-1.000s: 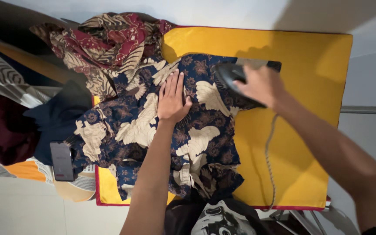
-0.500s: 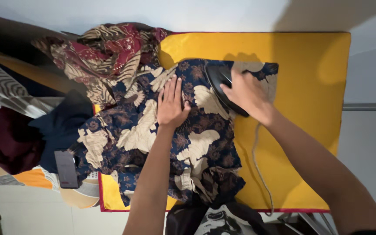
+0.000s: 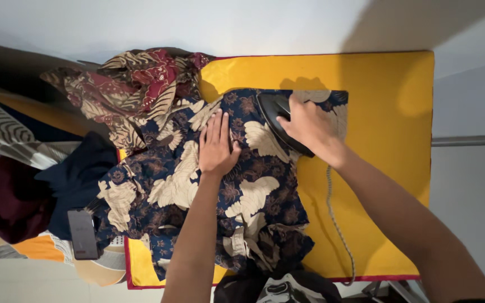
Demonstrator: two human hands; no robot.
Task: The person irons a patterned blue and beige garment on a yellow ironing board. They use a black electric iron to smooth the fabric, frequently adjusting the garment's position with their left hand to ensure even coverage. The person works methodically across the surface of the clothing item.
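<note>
On the yellow padded tabletop [image 3: 377,84], seen from the head camera, a dark blue shirt [image 3: 197,179] with large cream leaf and flower shapes lay spread, its lower part bunched toward the near edge. The left hand [image 3: 217,147] rested flat on the cloth near the middle of the shirt, palm down, fingers stretched out and close together, gripping nothing. The right hand [image 3: 309,126] was closed around the handle of a black iron [image 3: 276,115], which sat on the upper right part of the shirt, just beside the left hand but apart from it. A grey braided cord [image 3: 338,224] ran from under the right wrist down across the yellow cover to the near edge.

At the far left corner of the tabletop, a crumpled red and brown patterned cloth [image 3: 136,84] touched the blue shirt. Left of the tabletop lay a heap of other clothes: a plain dark navy piece [image 3: 77,174], a maroon one [image 3: 7,199] and a striped pale one [image 3: 1,132]. A dark phone [image 3: 82,234] lay on that heap near the shirt's left edge.
</note>
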